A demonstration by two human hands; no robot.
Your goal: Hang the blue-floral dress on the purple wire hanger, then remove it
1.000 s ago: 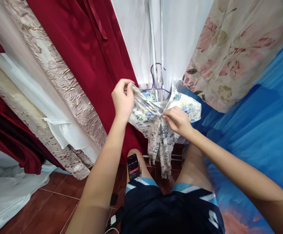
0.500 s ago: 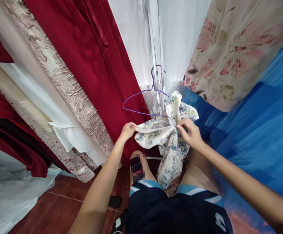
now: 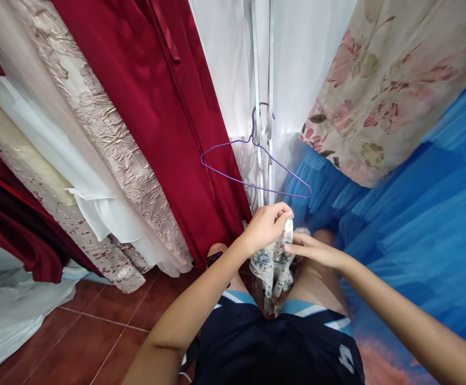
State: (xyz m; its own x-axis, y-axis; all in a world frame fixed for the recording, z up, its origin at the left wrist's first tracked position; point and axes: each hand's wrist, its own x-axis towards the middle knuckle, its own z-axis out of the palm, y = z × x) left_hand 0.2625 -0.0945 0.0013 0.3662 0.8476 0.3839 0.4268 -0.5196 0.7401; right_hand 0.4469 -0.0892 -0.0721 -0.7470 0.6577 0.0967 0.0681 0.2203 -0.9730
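A white garment with a blue flower print hangs bunched between my knees; its exact kind does not show. My left hand pinches its upper edge between thumb and fingers. Just right of that and slightly lower, my right hand has its thumb and fingers on the same cloth, the fingers fairly straight. Above both hands, a purple wire hanger hangs bare, its hook by the white metal poles. Part of the garment is hidden behind my hands.
Long red cloth and a textured pale pink fabric hang at the left. On the right hang a floral cream fabric and blue tulle. A dark phone lies on my left thigh. Below are red floor tiles.
The garment has come down off the hanger's right side and is gathered lower. My left hand has moved right, close to my right hand, which is lower now.
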